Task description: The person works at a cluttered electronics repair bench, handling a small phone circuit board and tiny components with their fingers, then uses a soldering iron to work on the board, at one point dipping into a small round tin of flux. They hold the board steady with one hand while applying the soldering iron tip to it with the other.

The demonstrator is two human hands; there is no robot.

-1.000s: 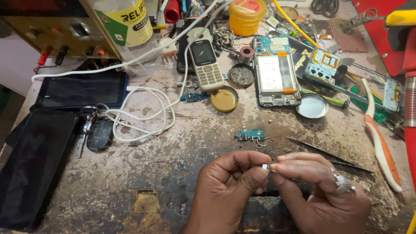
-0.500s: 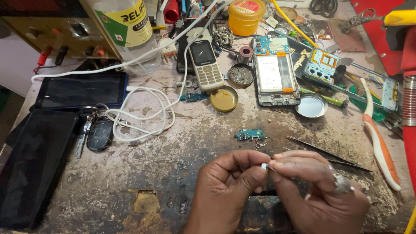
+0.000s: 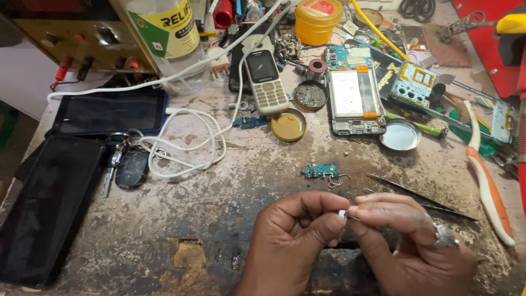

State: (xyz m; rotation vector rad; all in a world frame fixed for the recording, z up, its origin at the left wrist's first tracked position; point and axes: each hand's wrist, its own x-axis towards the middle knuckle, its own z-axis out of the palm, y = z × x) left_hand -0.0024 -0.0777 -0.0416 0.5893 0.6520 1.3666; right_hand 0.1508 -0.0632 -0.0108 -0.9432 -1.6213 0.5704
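Both grips [image 3: 344,215] pinched on a tiny white part [image 3: 342,214] over scarred, cluttered (grimy) workbench [image 3: 219,214].

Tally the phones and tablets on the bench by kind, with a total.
Keypad phone: 1
Opened smartphone, back cover off: 1
Dark flat tablets, one behind the other: 2
Total: 4

Your bench [image 3: 219,219] is rough, scarred and matt. The tablet [image 3: 107,111] has glossy glass, the tin lid [image 3: 400,135] is shiny metal, and the cable [image 3: 186,142] is smooth white plastic.
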